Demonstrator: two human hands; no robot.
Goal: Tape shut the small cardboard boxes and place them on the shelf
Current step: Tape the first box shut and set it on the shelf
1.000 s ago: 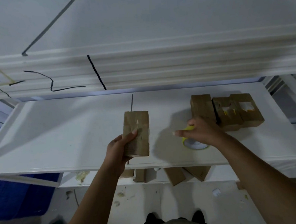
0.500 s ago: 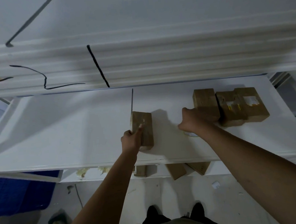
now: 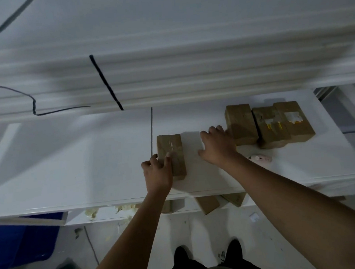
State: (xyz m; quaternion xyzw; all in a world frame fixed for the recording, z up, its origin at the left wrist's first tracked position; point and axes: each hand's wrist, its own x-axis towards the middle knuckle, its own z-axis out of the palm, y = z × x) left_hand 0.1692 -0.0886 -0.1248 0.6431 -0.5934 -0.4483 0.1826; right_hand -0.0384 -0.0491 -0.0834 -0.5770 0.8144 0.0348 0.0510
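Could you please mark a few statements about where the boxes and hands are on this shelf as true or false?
1. The left hand grips a cardboard box lying on the white shelf. True.
2. The right hand holds a box as well. False: its fingers are spread and it grips no box.
3. Three boxes sit together at the shelf's right end. True.
4. The gripped box touches those three. False: it lies apart from them, with the right hand in between.
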